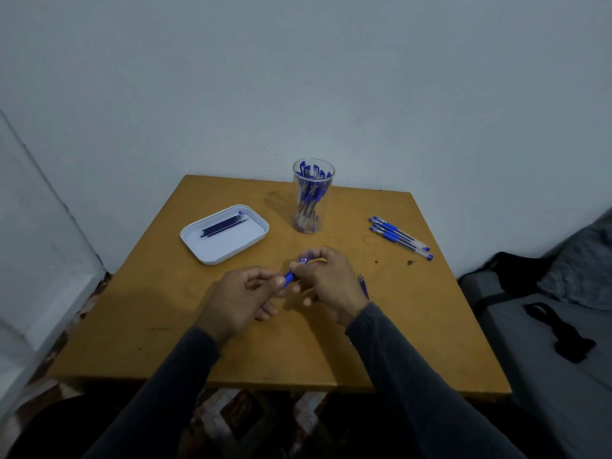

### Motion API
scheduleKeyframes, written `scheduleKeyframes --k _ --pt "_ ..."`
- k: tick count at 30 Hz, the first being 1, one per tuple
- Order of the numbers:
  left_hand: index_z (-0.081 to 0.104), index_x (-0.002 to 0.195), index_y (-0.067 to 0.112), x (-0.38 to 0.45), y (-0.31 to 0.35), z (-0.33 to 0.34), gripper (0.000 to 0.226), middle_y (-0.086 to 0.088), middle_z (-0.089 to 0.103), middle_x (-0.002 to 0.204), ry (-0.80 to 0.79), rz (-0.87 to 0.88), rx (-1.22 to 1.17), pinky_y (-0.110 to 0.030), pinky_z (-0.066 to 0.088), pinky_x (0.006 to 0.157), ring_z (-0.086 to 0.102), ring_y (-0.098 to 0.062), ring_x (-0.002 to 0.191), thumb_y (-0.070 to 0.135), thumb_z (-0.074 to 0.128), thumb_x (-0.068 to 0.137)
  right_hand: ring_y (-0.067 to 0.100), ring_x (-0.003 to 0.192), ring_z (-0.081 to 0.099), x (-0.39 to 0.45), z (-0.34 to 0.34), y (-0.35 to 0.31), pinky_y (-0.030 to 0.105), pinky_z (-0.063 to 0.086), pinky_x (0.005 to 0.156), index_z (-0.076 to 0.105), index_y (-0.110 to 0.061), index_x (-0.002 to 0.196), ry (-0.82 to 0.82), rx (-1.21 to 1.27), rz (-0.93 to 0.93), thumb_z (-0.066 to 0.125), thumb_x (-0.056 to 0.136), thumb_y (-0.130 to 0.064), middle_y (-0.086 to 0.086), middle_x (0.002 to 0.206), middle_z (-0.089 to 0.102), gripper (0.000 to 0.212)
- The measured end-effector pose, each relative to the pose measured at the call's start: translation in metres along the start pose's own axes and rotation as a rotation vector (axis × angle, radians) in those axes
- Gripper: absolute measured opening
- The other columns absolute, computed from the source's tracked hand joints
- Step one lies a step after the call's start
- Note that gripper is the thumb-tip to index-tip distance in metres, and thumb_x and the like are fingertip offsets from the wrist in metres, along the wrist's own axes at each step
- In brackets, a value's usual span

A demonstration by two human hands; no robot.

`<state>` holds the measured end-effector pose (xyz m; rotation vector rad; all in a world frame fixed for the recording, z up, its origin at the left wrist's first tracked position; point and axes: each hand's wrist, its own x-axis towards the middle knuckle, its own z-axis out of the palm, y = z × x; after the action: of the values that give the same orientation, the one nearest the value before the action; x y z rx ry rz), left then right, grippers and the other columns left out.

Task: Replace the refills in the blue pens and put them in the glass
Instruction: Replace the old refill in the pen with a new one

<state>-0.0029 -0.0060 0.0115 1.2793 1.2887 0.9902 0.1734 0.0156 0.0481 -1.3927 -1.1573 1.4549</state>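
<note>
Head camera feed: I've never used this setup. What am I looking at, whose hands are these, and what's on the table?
There is no machine here: one camera worn on a person's head looks down at their bare hands. The left hand and right hand together hold a blue pen above the table. A glass at the back holds pens. A white tray on the left holds dark refills. More loose pens lie on the right.

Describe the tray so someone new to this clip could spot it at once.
Start from the tan table and look to its far left part, left of the glass of blue pens. The tray is the only white thing there: shallow, rounded, rectangular, holding a few dark refills.
</note>
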Motion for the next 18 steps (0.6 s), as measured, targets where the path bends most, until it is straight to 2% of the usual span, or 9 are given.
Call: scheduleKeyframes --k 2,6,11,14,18 --pt "0.075 0.105 0.025 -0.001 -0.006 -0.004 0.018 -0.002 0.077 0.089 -0.011 0.001 0.086 -0.038 0.059 0.070 0.071 -0.021 0.070 0.030 0.076 0.088 0.024 0.064 0.065 -0.005 0.000 0.009 0.029 0.051 0.044 0.059 0.003 0.115 -0.054 0.042 0.020 0.069 0.096 -0.008 0.018 0.082 0.075 0.024" --pt "0.078 0.100 0.025 -0.005 -0.013 -0.002 0.013 -0.001 0.076 0.085 0.020 0.064 0.158 -0.028 0.056 0.064 0.068 -0.015 0.067 0.023 0.077 0.087 0.020 0.066 0.069 -0.011 -0.004 0.020 0.025 0.055 0.047 0.060 0.011 0.116 -0.088 0.099 0.024 0.071 0.093 -0.006 0.017 0.081 0.074 0.030" --pt "0.078 0.099 0.027 -0.009 -0.021 -0.001 0.011 0.001 0.076 0.083 0.029 0.085 0.153 -0.022 0.053 0.061 0.064 -0.009 0.065 0.024 0.076 0.088 0.024 0.072 0.071 -0.013 -0.008 0.028 0.026 0.059 0.052 0.062 0.008 0.114 -0.107 0.138 0.012 0.069 0.093 -0.005 0.023 0.091 0.074 0.026" --pt "0.077 0.106 0.029 -0.010 -0.023 0.001 0.016 0.010 0.075 0.087 0.016 0.135 0.211 -0.023 0.054 0.065 0.064 -0.006 0.069 0.027 0.073 0.090 0.023 0.074 0.072 -0.012 -0.008 0.031 0.027 0.060 0.055 0.062 0.006 0.115 -0.108 0.164 0.019 0.068 0.094 -0.005 0.021 0.091 0.076 0.025" --pt "0.076 0.112 0.034 -0.009 -0.030 0.001 0.021 0.019 0.072 0.090 0.016 0.195 0.296 -0.034 0.057 0.074 0.064 -0.005 0.080 0.035 0.071 0.091 0.025 0.078 0.072 -0.012 -0.008 0.034 0.025 0.058 0.052 0.063 0.005 0.114 -0.121 0.153 -0.010 0.067 0.094 -0.005 0.025 0.097 0.075 0.023"
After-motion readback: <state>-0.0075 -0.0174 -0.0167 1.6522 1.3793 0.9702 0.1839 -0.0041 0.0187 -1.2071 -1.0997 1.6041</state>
